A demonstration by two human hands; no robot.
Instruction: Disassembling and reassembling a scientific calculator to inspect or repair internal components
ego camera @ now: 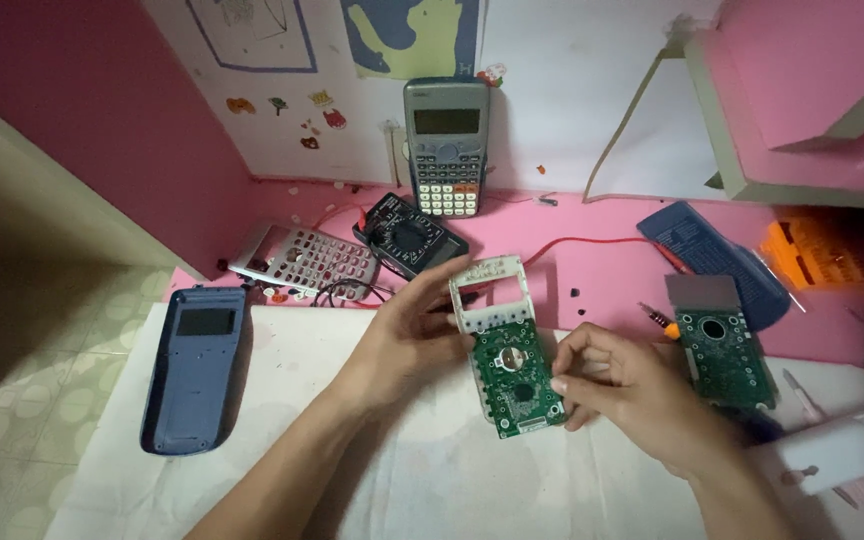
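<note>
While my left hand (407,330) grips the keypad frame (492,292) above the tabletop (432,470), my right hand (617,385) pinches the green board (514,385), which I should ease off level, not twisting.

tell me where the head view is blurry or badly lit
Head view: the green circuit board between both hands is fairly sharp; the right edge smears, with an orange glow blown out; the left side beyond the pink wall sits in dim shadow.

blurred orange object (802,252), white device (837,458) partly hidden by right hand (627,385)
</note>
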